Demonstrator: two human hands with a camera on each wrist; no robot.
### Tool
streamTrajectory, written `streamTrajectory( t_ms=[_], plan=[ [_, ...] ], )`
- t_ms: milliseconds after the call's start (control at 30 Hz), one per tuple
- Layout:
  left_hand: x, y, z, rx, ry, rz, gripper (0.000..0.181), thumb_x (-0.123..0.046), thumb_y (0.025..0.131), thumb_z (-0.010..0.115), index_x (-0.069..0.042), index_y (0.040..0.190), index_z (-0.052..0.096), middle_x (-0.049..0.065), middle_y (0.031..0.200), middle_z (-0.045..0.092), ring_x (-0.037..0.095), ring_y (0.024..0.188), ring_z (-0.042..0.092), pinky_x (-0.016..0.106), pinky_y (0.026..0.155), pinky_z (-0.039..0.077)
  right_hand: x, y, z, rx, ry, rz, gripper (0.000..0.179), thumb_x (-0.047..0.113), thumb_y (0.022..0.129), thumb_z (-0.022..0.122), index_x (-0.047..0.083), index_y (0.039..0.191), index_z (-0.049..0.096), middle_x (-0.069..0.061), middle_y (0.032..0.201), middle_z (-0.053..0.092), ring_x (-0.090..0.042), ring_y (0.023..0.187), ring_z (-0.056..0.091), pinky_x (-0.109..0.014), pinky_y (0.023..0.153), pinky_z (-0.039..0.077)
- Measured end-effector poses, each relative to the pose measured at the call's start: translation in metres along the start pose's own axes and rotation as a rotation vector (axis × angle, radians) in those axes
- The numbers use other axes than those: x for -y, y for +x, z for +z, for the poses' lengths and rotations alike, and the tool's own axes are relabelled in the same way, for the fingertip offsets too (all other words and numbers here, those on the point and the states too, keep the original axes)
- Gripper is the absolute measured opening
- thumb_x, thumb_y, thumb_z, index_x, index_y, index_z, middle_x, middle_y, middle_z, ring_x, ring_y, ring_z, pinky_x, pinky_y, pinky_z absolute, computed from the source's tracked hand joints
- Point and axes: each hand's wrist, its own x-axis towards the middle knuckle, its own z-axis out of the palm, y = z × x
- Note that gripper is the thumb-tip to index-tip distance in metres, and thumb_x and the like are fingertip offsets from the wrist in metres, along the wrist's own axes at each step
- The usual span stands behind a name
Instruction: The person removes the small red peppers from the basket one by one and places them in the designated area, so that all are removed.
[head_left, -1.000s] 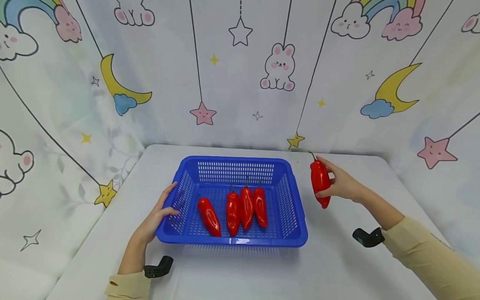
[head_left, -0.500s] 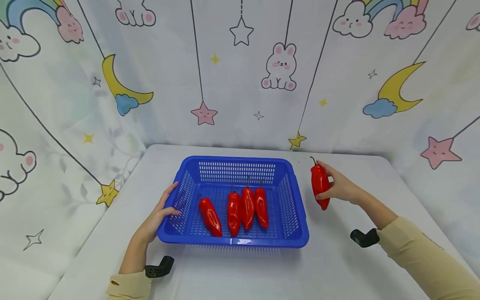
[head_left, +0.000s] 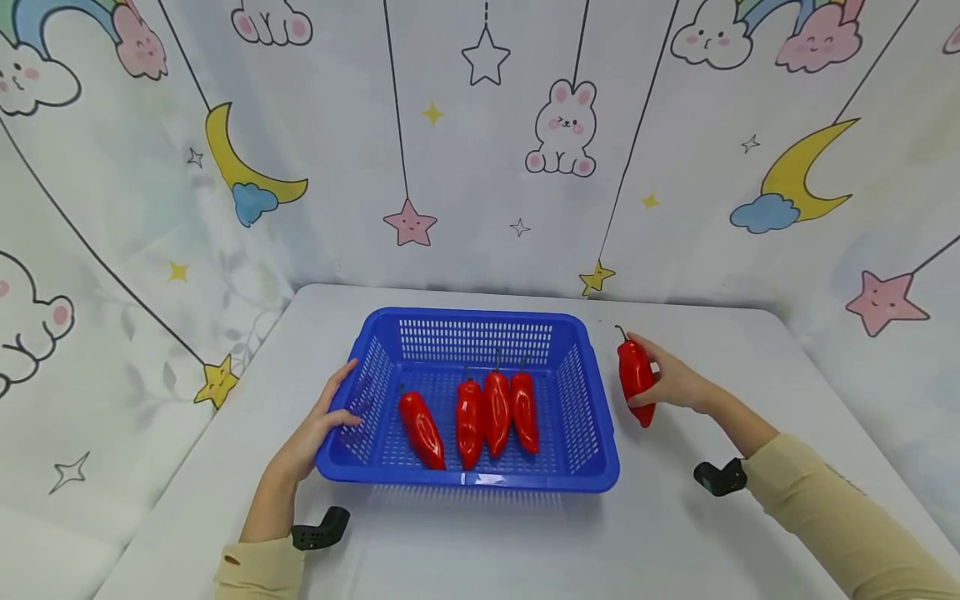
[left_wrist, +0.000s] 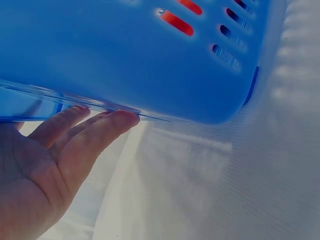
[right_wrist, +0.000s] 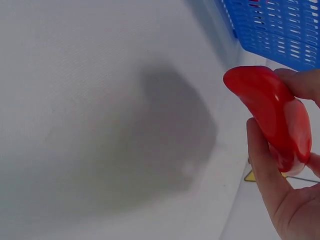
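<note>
At the left side of a blue basket [head_left: 465, 482], my left hand [head_left: 307, 437] rests with extended fingers and thumb against the rim. The left wrist view shows the left fingertips [left_wrist: 125, 119] right at the edge of the basket wall. Inside lie several glossy red chili peppers [head_left: 495, 414]: three close together, one leaning apart at the left. Right of the basket, my right hand [head_left: 678, 383] grips another red chili pepper [head_left: 636, 372] between thumb and fingers, stem pointing up and away. Its shadow falls on the table in the right wrist view.
A white table [head_left: 465, 550] carries the basket. Behind it hangs a white cloth [head_left: 480, 167] printed with moons, stars, rabbits and clouds. Each forearm has a black wrist device, the left one [head_left: 321, 529] near the basket's front left corner.
My right hand, with the chili pepper, has come slightly nearer to me along the basket's right side. The left hand and the basket hold their place.
</note>
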Motion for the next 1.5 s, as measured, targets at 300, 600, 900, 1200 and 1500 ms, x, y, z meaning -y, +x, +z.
streamTrajectory(
  t_ms=[300,600,900,1200,1500],
  plan=[
    [0.000,0.000,0.001,0.003,-0.006,0.006,0.079,-0.012,0.080,0.045,-0.036,0.146,0.008,0.010,0.152,-0.007,0.044,0.133,0.007,0.069,0.095,0.016,-0.014,0.006,0.008,0.022,-0.036,0.038,0.102,0.009,0.068,0.076,0.006,0.145,0.009,-0.032,0.130,0.029,-0.050,0.113,0.036,-0.047,0.075,0.051],
    [0.000,0.001,-0.001,0.011,-0.014,-0.002,0.078,-0.012,0.081,0.044,-0.037,0.145,0.008,0.010,0.151,-0.007,0.045,0.132,0.007,0.068,0.095,0.018,-0.026,0.012,0.018,0.039,-0.024,0.072,0.103,0.010,0.068,0.076,0.007,0.145,0.007,-0.032,0.133,0.026,-0.051,0.117,0.032,-0.050,0.079,0.048],
    [0.000,-0.001,-0.001,0.009,-0.014,-0.010,0.078,-0.012,0.081,0.045,-0.037,0.145,0.007,0.010,0.151,-0.006,0.044,0.132,0.009,0.068,0.094,0.021,-0.037,0.013,0.022,0.039,-0.033,0.084,0.105,0.012,0.068,0.077,0.007,0.146,0.007,-0.032,0.133,0.026,-0.051,0.117,0.031,-0.050,0.079,0.048],
    [-0.001,0.000,-0.002,0.019,-0.017,-0.016,0.078,-0.013,0.082,0.044,-0.037,0.145,0.007,0.010,0.151,-0.007,0.045,0.132,0.009,0.067,0.095,0.022,-0.042,0.013,0.022,0.041,-0.050,0.064,0.103,0.016,0.068,0.077,0.006,0.145,0.009,-0.032,0.133,0.027,-0.051,0.116,0.032,-0.050,0.079,0.048],
    [0.000,-0.001,-0.001,0.017,-0.009,-0.003,0.077,-0.013,0.082,0.044,-0.036,0.146,0.006,0.011,0.151,-0.008,0.045,0.133,0.006,0.068,0.094,0.020,-0.044,0.014,0.021,0.047,-0.102,0.053,0.106,0.023,0.068,0.078,0.009,0.146,0.008,-0.032,0.130,0.025,-0.051,0.114,0.033,-0.050,0.078,0.048]
  ],
)
